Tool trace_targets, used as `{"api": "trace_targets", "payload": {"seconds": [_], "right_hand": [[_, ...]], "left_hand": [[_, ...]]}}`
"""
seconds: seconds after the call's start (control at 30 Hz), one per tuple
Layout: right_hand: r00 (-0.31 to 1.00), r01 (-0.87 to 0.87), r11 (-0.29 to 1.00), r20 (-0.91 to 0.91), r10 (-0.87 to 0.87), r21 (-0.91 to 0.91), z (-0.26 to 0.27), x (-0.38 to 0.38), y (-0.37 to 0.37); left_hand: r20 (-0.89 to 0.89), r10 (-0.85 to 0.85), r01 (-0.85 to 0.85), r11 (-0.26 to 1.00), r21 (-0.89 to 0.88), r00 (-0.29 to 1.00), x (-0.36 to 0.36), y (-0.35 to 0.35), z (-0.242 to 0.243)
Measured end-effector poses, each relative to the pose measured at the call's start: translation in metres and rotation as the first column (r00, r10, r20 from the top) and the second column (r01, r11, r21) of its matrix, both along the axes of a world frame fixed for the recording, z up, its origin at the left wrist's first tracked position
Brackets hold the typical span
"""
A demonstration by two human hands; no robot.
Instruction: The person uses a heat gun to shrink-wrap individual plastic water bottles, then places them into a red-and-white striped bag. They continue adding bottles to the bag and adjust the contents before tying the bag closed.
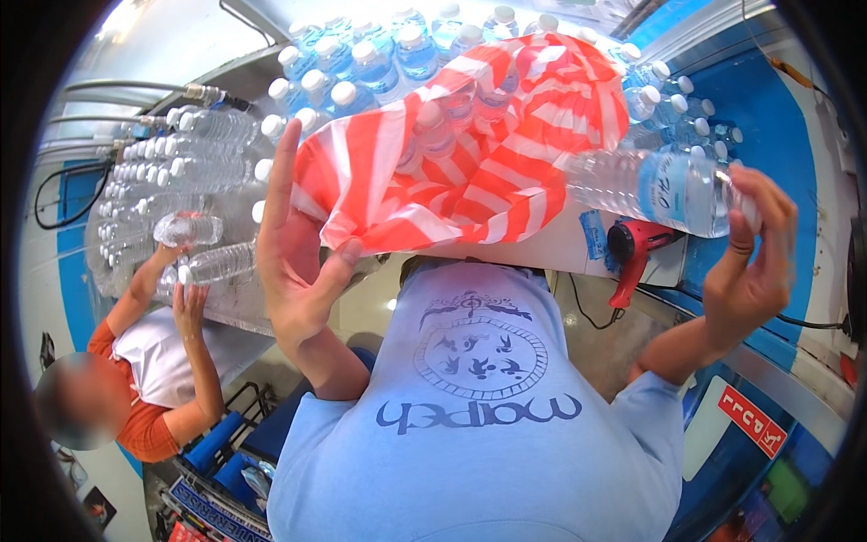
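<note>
A red-and-white striped plastic bag [379, 176] is spread out over the worktop in front of me. My left hand [305, 271] has its thumb against the bag's near left edge, index finger stretched upward; its other fingers are partly hidden. In my right hand [752, 251] is a full, labelled water bottle [667, 193], gripped near its white cap. The bottle lies nearly level, its base pointing left at the bag's right side. Several bottles [433, 129] show red-tinted at the bag; whether they stand inside or behind the film I cannot tell.
Labelled bottles [372, 68] crowd the back of the worktop, with more [677, 108] at right. A red heat gun [633, 257] lies below my right hand beside a loose blue label [594, 234]. At left, a co-worker's hands [189, 298] handle unlabelled bottles [220, 261] near hoses [129, 88].
</note>
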State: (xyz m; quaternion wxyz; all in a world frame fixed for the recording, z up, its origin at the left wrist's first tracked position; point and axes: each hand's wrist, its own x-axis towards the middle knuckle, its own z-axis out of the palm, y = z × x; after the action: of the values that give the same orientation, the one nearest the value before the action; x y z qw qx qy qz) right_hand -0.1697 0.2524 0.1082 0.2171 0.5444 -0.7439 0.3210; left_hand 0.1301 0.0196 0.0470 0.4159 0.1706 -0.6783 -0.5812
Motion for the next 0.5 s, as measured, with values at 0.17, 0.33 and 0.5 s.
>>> {"api": "trace_targets", "payload": {"seconds": [0.17, 0.33, 0.5], "right_hand": [[0.890, -0.457, 0.890, 0.003, 0.457, 0.009, -0.024, 0.042, -0.094], [0.763, -0.638, 0.736, 0.066, 0.642, 0.227, -0.135, 0.104, -0.172], [0.626, -0.776, 0.617, 0.035, 0.779, 0.132, -0.199, 0.120, -0.218]], "left_hand": [[-0.018, 0.034, -0.033, 0.998, 0.058, 0.999, 0.004, 0.009, 0.001], [0.138, 0.212, -0.208, 0.977, -0.048, 0.967, 0.005, 0.010, 0.012], [0.215, 0.245, -0.231, 0.969, -0.087, 0.945, 0.003, 0.002, 0.016]]}}
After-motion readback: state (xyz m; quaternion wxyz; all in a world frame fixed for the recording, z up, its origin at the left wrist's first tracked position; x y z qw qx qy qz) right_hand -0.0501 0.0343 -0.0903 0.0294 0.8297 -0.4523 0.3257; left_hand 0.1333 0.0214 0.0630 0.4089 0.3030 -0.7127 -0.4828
